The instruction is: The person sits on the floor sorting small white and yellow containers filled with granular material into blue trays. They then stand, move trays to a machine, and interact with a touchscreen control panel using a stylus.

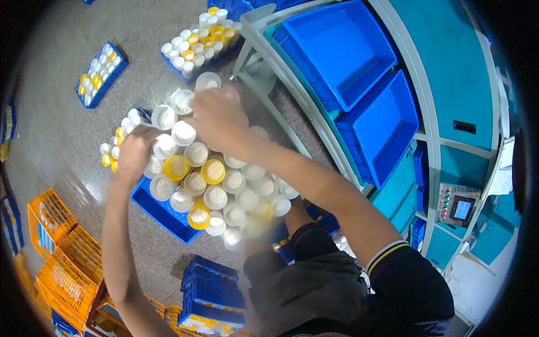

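Note:
A dense cluster of white and yellow cups [215,197] filled with pale granules stands in front of me, its lower right part hazy. At its left edge, the fingers of my left hand [137,150] are closed on the side of a white cup [165,147]. My right hand [218,119] reaches over the far side, its fingers curled among the cups, with the thumb against another white cup [183,134]. Slight blur and the cups hide some right fingertips. Under the cluster's left side shows a blue crate [160,216].
Blue crates [96,100] of cups stand on the grey floor [50,135] and far ahead. Two blue bins [337,50] sit on a teal machine [435,56] at the right, with a control panel [457,205]. Orange baskets [67,275] are at lower left; stacked blue crates [210,286] nearby.

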`<state>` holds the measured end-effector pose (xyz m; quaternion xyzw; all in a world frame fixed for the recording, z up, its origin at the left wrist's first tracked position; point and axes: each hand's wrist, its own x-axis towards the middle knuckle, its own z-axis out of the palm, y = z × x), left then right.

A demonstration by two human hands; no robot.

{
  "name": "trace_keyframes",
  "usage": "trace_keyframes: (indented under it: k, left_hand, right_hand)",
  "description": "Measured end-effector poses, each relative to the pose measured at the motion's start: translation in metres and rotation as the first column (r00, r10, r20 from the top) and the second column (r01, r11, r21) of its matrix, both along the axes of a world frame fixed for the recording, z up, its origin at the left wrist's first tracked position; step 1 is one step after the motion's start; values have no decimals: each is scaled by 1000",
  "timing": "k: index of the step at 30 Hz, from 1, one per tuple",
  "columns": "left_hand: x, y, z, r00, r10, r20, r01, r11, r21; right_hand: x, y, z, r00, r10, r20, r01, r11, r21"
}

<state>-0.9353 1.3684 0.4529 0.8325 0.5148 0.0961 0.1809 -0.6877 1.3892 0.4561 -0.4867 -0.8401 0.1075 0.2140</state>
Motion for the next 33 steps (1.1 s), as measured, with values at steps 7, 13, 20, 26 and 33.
trace_keyframes:
  k: [7,13,20,26,33]
  left_hand:
    - [234,31,18,458,639,618,-56,714,-697]
    - [405,114,35,79,924,373,-13,375,-927]
    - [405,104,104,138,957,255,-481,290,-827]
    - [254,-116,150,-294,879,376,-71,372,-925]
    - [132,-478,167,-799,499,334,-303,144,-942]
  right_hand:
    - [255,-108,73,881,-441,170,442,896,35]
    - [361,-171,37,817,-478,323,576,713,-401]
    - [412,-155,69,868,-423,261,492,806,-328]
    - [371,-198,178,829,-394,396,483,862,-153]
    - [200,-275,244,932,-211,295,271,946,-180]
